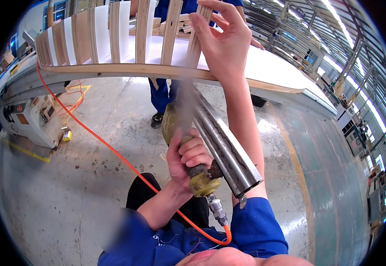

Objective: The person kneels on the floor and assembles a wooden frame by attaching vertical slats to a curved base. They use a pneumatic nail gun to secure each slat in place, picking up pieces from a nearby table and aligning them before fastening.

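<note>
My left hand (187, 153) is wrapped around the handle of a pneumatic nail gun (171, 124), its fingers closed. The gun's long silver magazine (226, 144) slants down to the right, and its upper part is blurred in front of the board's near edge. My right hand (228, 42) pinches the upper part of an upright plywood strip (194, 51) between thumb and fingers. Beside it, several more upright strips (171, 33) stand in a row along the curved edge of a white-topped board (273, 68). The gun's tip is too smeared to make out.
An orange air hose (113, 153) runs from the gun's fitting across my lap and up left to the table. A grey machine (26, 122) stands at left. Behind the board is a person in blue work clothes (159, 95). Stacked wood (182, 24) lies beyond the strips.
</note>
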Tool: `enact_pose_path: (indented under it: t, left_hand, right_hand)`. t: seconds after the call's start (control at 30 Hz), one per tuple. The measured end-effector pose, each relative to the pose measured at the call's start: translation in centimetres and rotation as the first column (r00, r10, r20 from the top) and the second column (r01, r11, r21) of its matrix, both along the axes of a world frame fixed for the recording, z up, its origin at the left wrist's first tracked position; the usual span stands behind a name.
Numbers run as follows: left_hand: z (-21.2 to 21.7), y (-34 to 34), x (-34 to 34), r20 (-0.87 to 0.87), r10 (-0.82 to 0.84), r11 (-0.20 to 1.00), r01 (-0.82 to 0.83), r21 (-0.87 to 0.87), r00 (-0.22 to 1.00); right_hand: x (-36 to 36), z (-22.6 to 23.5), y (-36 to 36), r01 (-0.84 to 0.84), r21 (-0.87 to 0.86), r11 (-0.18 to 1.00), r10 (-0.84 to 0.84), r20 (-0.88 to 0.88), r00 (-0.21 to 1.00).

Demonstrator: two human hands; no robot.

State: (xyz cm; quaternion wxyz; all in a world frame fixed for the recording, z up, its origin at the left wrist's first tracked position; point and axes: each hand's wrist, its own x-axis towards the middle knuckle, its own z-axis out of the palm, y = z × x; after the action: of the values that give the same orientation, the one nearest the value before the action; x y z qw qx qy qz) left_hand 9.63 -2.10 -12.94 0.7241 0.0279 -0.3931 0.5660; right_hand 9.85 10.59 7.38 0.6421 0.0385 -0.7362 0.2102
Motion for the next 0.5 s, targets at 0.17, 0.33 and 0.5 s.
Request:
enact_pose_path:
  t: [0.17,0.33,0.5]
  left_hand:
    - [-0.4,-1.1,-1.4,-0.077,0.017,0.989,-0.028,-0.145,0.997]
    - [-3.3,-3.9,-7.3,-0.370,0.090,0.888,-0.243,-0.390,0.925]
    - [-4.3,-6.2,-12.6,-0.905,-0.013,0.439,-0.811,-0.387,0.424]
  right_hand:
    - [0.3,-0.2,1.3,0.046,0.123,0.991,-0.047,0.003,0.999]
    - [2.1,0.2,1.0,0.133,-0.008,0.991,-0.130,0.133,0.982]
    - [5.1,0.5,2.8,0.151,0.199,0.968,-0.248,0.707,0.662]
